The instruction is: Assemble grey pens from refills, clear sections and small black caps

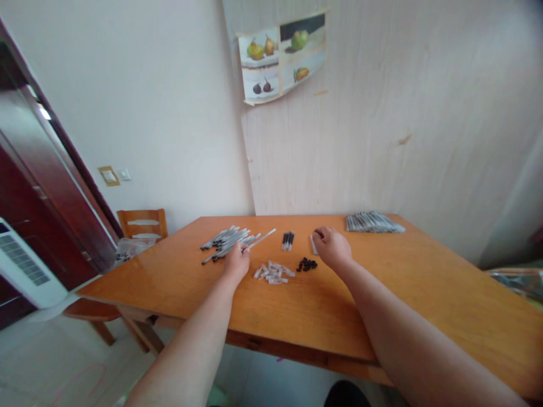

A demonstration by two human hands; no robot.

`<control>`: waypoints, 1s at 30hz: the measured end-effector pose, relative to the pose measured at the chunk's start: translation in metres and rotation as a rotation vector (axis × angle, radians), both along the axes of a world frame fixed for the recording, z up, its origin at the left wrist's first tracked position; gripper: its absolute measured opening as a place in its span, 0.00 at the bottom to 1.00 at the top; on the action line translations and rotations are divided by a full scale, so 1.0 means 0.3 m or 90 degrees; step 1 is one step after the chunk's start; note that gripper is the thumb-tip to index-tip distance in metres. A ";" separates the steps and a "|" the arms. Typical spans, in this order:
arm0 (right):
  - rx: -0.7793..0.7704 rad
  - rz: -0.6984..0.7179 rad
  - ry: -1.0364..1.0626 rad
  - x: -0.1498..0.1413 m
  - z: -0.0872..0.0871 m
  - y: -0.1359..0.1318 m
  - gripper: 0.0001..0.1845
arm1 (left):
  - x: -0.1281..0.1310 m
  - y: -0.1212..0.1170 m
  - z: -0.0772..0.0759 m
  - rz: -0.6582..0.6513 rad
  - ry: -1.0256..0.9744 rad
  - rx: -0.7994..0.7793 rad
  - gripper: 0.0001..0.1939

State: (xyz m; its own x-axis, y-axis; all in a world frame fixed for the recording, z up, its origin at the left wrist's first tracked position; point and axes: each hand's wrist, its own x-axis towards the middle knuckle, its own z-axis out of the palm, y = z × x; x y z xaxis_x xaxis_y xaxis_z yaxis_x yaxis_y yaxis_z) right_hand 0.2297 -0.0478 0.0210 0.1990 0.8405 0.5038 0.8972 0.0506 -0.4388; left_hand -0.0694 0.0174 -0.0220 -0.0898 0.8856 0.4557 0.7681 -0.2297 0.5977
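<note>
My left hand is closed in a pinch on a thin, pale pen barrel, which points up and to the right. Beside that hand spreads a pile of similar clear pen barrels with dark ends. My right hand has its fingers curled above the table; what they hold, if anything, is hidden. A pale stick-like piece shows at its left edge. Between my hands are clear pen caps, small black plugs and a short row of black-and-white pieces.
A stack of grey pens lies at the back right of the wooden table. A wooden chair with a plastic bag stands at the left. Behind the table is a wall with a fruit poster.
</note>
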 end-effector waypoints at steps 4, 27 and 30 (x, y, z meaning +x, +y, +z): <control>0.005 0.093 -0.054 -0.025 -0.026 0.002 0.25 | 0.085 -0.044 0.025 -0.174 -0.225 -0.001 0.05; -0.283 0.448 0.561 -0.174 -0.048 -0.053 0.14 | 0.246 -0.131 0.081 -0.496 -0.753 -0.234 0.16; -0.285 0.468 0.572 -0.179 -0.053 -0.057 0.15 | 0.235 -0.138 0.080 -0.512 -0.746 -0.227 0.14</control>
State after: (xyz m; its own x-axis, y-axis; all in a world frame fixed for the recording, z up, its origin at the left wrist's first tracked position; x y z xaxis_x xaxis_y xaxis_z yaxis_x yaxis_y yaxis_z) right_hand 0.1760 -0.0650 0.0052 -0.2657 0.9612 0.0742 0.0922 0.1020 -0.9905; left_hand 0.0012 -0.0239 0.0021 0.3155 0.9223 0.2231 -0.4480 -0.0625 0.8918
